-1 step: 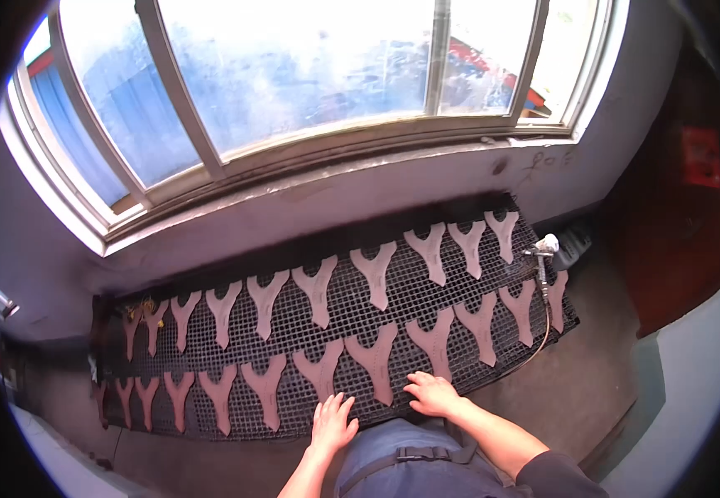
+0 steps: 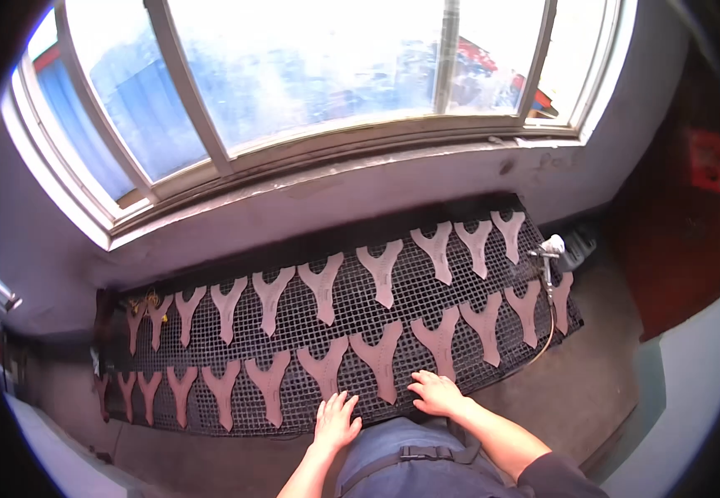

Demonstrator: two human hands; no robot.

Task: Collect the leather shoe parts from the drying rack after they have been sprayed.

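Two rows of flat, pinkish-brown Y-shaped pieces lie on a black mesh rack point(image 2: 293, 386). At the rack's near edge rests my left hand point(image 2: 337, 422), fingers spread and holding nothing, just below one Y-shaped piece point(image 2: 324, 365). My right hand point(image 2: 437, 393) is also on the near edge, its fingers stretched out and empty, close to the tip of another Y-shaped piece point(image 2: 438, 342). Between the two hands points the tip of a third piece point(image 2: 379, 363). A spray gun point(image 2: 550, 247) with a thin hose sits on the rack's right end.
Behind the rack runs a wall below a wide sliding window point(image 2: 310, 83). A grey plastic container point(image 2: 577, 247) stands past the right end. Thin yellowish wire point(image 2: 151, 300) lies at the far left corner. Dark red panelling point(image 2: 667, 257) rises on the right. Grey floor point(image 2: 584, 365) surrounds the rack.
The whole view has shifted slightly, with the rack and window sitting a little further right. My hands stay at the near edge, and the pieces lie as before.
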